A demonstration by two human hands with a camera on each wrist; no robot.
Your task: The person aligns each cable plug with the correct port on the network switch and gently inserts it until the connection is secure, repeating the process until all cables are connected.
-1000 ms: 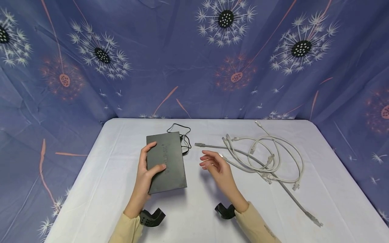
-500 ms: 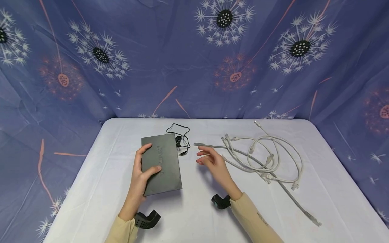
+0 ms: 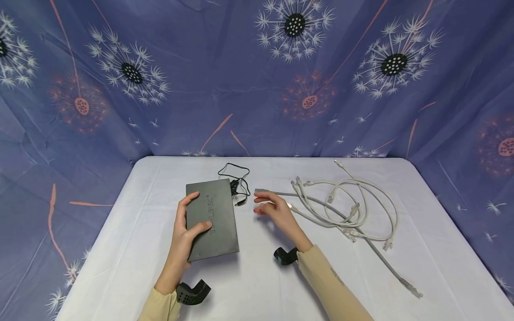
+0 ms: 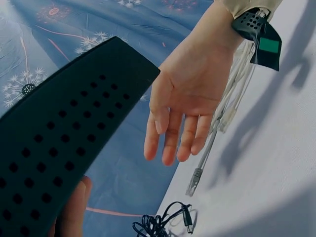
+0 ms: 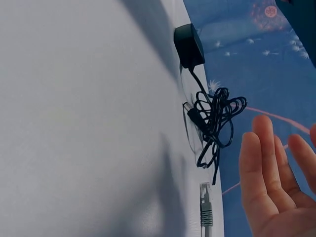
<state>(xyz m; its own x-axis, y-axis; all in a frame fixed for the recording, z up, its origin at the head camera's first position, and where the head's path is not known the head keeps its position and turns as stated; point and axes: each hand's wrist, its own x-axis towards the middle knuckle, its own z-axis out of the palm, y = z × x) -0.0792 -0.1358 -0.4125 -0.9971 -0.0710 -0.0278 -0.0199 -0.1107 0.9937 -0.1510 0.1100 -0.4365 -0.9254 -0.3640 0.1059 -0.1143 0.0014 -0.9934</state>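
Note:
My left hand [image 3: 180,238] grips a dark grey TP-LINK network switch [image 3: 222,236] by its left edge, thumb across the lettered top. The switch appears held up over the table, slightly tilted. In the left wrist view, its side wall [image 4: 74,118] shows rows of vent holes. My right hand [image 3: 279,214] hovers to the right of the switch, holding nothing, its fingers loosely extended. Just beyond those fingertips lies one plug end of a thick grey network cable [image 3: 386,262]. A power adapter [image 5: 188,47] with a bundled black cord [image 3: 239,183] lies behind the switch, partly hidden in the head view.
Several pale network cables [image 3: 320,218] lie loosely coiled at the right, over and around the grey one. A white cloth covers the table [image 3: 120,249]. Behind its far edge hangs a blue curtain [image 3: 225,89] with dandelion prints.
My left hand has brought the switch a little left and nearer to me, uncovering the black cord's plug. My right hand has shifted slightly left and farther away, towards the grey cable's end.

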